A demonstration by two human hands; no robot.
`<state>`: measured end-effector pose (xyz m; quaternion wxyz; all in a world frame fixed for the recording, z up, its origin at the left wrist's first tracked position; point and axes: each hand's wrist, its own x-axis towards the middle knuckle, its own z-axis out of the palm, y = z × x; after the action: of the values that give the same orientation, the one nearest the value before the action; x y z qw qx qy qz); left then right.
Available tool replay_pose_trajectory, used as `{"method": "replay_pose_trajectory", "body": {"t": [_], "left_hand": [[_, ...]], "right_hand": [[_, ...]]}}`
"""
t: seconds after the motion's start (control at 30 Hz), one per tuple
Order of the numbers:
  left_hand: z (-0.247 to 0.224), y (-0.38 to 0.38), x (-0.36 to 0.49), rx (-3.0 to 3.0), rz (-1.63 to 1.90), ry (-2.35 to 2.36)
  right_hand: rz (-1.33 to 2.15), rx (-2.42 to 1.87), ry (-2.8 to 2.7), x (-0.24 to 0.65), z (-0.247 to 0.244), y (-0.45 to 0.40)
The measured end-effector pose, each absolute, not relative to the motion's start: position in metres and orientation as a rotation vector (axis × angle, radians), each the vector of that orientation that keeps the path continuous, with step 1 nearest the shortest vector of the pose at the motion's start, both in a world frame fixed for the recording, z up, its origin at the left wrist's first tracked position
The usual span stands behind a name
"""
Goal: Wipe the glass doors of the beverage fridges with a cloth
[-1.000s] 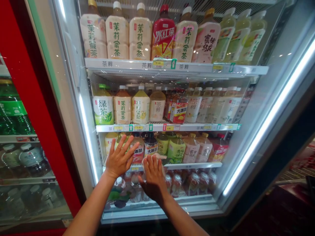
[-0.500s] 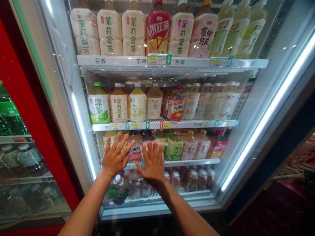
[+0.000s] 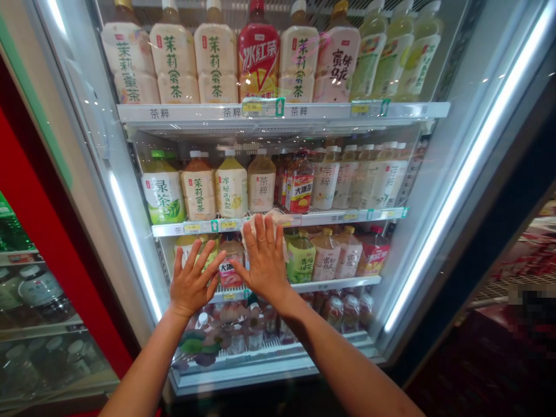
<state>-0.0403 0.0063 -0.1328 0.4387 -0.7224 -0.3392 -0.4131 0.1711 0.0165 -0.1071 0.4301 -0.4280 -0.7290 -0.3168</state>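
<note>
Both hands are raised against the glass door [image 3: 278, 130] of a lit drinks cooler. My left hand [image 3: 191, 284] lies flat with its fingers spread, in front of the third row of bottles, and holds nothing. Higher and to the right, my right hand [image 3: 264, 260] presses a pale cloth [image 3: 278, 219] flat to the glass. The cloth shows above and beside its fingers, and the rest is hidden behind the palm. Past the glass, a dark-capped bottle [image 3: 230, 263] shows between the two hands.
Shelves behind the glass carry large bottles [image 3: 260, 58] on top and a green-capped bottle [image 3: 161, 191] in the middle row. A red door frame [image 3: 56, 220] of another cooler runs along the left. Light strips [image 3: 473, 156] line the sides.
My right hand has moved up the glass with the cloth, to the edge of the middle shelf. My left hand stays flat and spread at nearly the same spot. The view has shifted slightly.
</note>
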Motion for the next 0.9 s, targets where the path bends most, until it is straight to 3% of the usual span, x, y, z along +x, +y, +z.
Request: {"method": "replay_pose_trajectory", "body": {"t": [0.23,0.33,0.5,0.6,0.67,0.83,0.9], "left_hand": [[-0.134,0.006,-0.041,-1.800,-1.020,-0.855],[-0.134,0.007,-0.041,-1.798,-1.018,-0.849],[-0.133,0.006,-0.040,-1.781,-1.016,-0.845],[-0.133,0.006,-0.040,-1.788,-1.017,-0.846],[-0.133,0.007,-0.040,-1.792,-1.021,-0.844],[-0.133,0.008,-0.043,-1.805,-1.019,-0.853],[-0.132,0.005,-0.042,-1.829,-1.012,-0.858]], "right_hand": [[-0.844,-1.039,-1.891,0.190,-0.264,-0.002],[-0.832,-1.033,-1.938,0.194,-0.251,-0.004],[-0.764,-1.102,-1.796,0.184,-0.129,0.013],[-0.811,-1.075,-1.733,0.179,-0.100,0.023],[-0.819,-1.069,-1.758,0.180,-0.121,0.022],[-0.842,-1.070,-1.882,0.191,-0.235,-0.004],[-0.849,-1.038,-1.935,0.199,-0.254,-0.011]]}}
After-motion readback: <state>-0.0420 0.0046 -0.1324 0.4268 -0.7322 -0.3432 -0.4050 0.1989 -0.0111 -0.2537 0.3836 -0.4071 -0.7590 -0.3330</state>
